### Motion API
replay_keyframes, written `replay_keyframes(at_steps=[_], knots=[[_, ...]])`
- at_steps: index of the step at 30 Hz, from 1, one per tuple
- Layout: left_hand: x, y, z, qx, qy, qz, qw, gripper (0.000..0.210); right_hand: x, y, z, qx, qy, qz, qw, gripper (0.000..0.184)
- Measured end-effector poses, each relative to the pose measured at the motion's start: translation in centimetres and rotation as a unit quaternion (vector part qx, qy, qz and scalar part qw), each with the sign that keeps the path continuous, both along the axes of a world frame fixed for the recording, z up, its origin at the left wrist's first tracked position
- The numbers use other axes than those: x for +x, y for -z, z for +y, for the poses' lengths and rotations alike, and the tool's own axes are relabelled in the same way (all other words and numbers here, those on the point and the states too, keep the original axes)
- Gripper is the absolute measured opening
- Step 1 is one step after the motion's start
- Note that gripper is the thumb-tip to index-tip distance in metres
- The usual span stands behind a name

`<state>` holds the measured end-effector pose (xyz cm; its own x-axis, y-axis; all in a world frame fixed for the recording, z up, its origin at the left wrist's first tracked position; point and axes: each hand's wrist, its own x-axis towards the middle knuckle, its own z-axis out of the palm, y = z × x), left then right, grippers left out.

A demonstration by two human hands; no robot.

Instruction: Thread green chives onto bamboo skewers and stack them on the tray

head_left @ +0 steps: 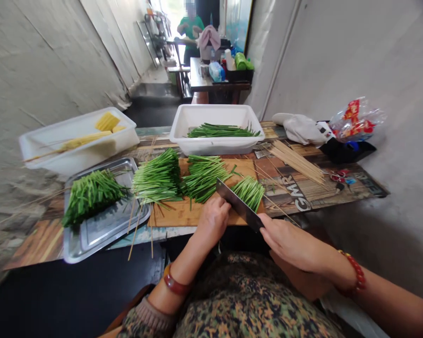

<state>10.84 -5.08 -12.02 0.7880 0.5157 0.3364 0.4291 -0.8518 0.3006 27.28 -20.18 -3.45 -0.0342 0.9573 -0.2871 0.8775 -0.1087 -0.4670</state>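
Knife (238, 203) — metal; board (181, 217) — matt wood; glossy metal tray (104, 231).

Below the frame's centre, the left hand (214, 216) is curling inward; toward lower right, the right hand (285, 240) is gripping.

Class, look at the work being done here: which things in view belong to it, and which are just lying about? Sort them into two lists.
Belong to the job:
knife, held in the right hand
green stalks
cutting board
metal tray and middle white tub, both holding stalks

Seemingly just lying about:
pale cap-like cloth
clear-and-red plastic bag
pink cloth at the back
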Motion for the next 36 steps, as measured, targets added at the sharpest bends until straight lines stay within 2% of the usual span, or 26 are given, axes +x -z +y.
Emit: replay_keyframes(at_steps=[4, 7, 11, 15, 19, 21, 23, 26, 29, 33, 36], knots=[[-1.2, 0.0, 0.1, -0.007, -0.022, 0.017, 1.0, 0.019, 0.4, -0.3, -1.0, 0.037, 0.028, 0.096, 0.994, 0.022], [-2.3, 0.1, 0.0, -0.011, -0.059, 0.029, 0.998, 0.019, 2.1, -0.8, -2.4, 0.075, 0.098, 0.188, 0.974, 0.021], [-3.1, -0.5, -0.3, -0.026, -0.077, 0.038, 0.996, 0.018, 5.4, -0.8, -3.7, 0.13, 0.194, 0.225, 0.946, 0.029], [-2.6, -1.8, -0.3, -0.018, -0.089, 0.102, 0.991, 0.02, 7.8, 0.4, -4.0, 0.135, 0.26, 0.272, 0.917, 0.031], [-1.6, -2.7, 0.3, -0.002, -0.119, 0.192, 0.974, 0.019, 9.0, 2.0, -4.0, 0.158, 0.292, 0.332, 0.883, 0.029], [-1.3, -3.0, 0.8, -0.005, -0.117, 0.205, 0.972, 0.017, 9.6, 2.8, -3.9, 0.167, 0.294, 0.352, 0.873, 0.03], [-1.1, -3.5, 1.4, -0.016, -0.107, 0.176, 0.978, 0.017, 10.2, 3.6, -3.7, 0.17, 0.296, 0.368, 0.865, 0.031], [0.1, -4.7, 2.7, -0.023, -0.104, 0.083, 0.991, 0.016, 11.1, 5.0, -3.4, 0.166, 0.304, 0.396, 0.851, 0.032], [2.6, -5.6, 4.6, -0.012, -0.104, 0.019, 0.994, 0.015, 11.9, 6.6, -2.9, 0.166, 0.314, 0.427, 0.832, 0.032], [6.7, -5.7, 7.6, -0.047, -0.086, 0.0, 0.995, 0.015, 12.9, 8.3, -2.1, 0.145, 0.298, 0.449, 0.83, 0.034], [8.4, -5.5, 8.7, -0.071, -0.079, -0.017, 0.994, 0.02, 13.7, 9.0, -1.5, 0.115, 0.287, 0.454, 0.836, 0.035]])
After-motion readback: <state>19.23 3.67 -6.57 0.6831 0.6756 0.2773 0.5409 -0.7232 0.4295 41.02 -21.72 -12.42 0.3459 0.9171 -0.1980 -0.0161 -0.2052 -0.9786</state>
